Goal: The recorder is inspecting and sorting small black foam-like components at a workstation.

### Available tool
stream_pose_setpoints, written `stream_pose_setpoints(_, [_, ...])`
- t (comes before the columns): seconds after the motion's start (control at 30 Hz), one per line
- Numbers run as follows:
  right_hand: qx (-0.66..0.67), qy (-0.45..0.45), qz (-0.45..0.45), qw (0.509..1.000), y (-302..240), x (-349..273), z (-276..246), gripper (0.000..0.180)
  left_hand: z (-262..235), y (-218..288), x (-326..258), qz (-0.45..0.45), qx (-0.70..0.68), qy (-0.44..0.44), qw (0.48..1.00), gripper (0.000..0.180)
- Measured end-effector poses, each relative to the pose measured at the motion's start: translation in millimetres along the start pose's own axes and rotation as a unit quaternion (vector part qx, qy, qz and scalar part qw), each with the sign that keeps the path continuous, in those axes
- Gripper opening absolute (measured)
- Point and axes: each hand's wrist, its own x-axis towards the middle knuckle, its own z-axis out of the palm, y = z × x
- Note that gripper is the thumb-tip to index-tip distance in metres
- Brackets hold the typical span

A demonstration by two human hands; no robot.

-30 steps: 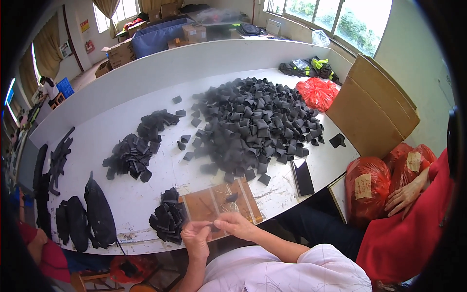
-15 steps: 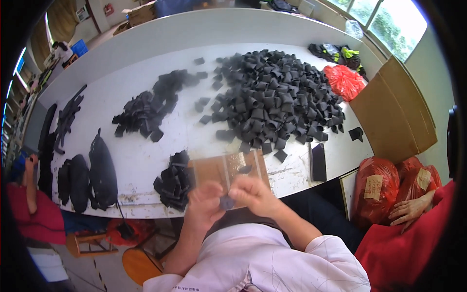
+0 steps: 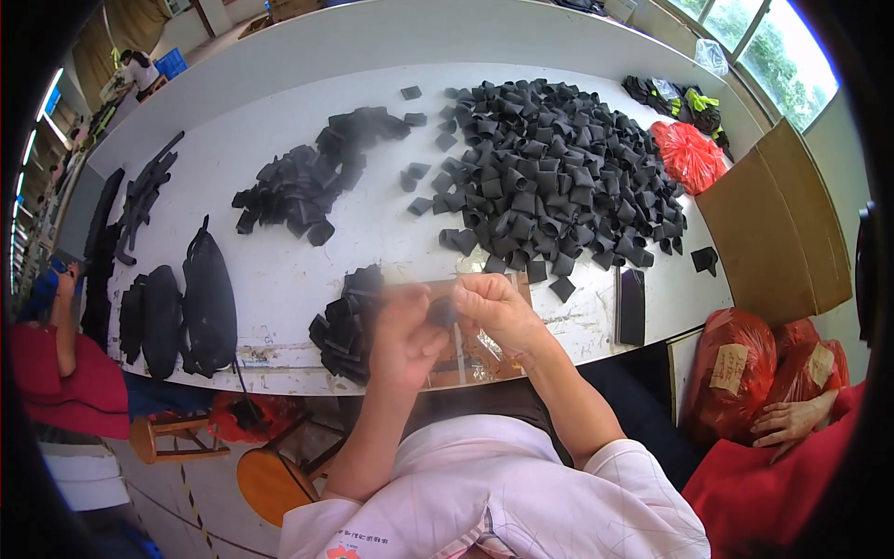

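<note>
A small black tube piece (image 3: 442, 310) is between my two hands, over the brown board at the table's front edge. My right hand (image 3: 496, 312) is closed, with thumb and forefinger pinching its right side. Close against its left side is my left hand (image 3: 402, 335), fingers curled but smeared by motion, so its grip does not show clearly. Just left of that hand lies a small heap of flat black pieces (image 3: 343, 331). The brown board (image 3: 507, 365), with clear tape strips, is partly covered by my hands.
A large pile of short black tubes (image 3: 559, 177) fills the back right; a smaller pile (image 3: 293, 186) lies left of it. A dark phone (image 3: 630, 307), cardboard sheet (image 3: 778, 224) and red bags (image 3: 731, 368) are at right. Black rolled bundles (image 3: 208, 303) lie left. Co-workers in red sit either side.
Both hands have moved up and away from my body, over the board, with the black tube piece. The whole view has shifted slightly.
</note>
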Motion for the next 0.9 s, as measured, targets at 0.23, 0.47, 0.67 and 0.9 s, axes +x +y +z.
stream_pose_setpoints(0.23, [-0.053,-0.036,0.004,0.998,-17.9,10.2,0.4,0.032,2.3,10.9,1.8,-0.124,-0.127,-0.095,0.979,0.019])
stream_pose_setpoints(0.47, [-0.029,-0.033,0.031,0.999,-1.3,4.2,-6.6,0.034,-8.6,4.7,-5.3,-0.086,-0.006,-0.05,0.995,0.016])
stream_pose_setpoints(0.67, [-0.098,-0.004,0.005,0.995,-2.9,3.8,-5.1,0.031,5.6,4.1,-4.0,-0.017,0.148,0.007,0.989,0.008])
stream_pose_setpoints(0.9, [-0.046,-0.009,0.002,0.999,3.4,9.9,-1.5,0.034,27.4,2.3,-5.8,0.072,0.254,0.081,0.961,0.005])
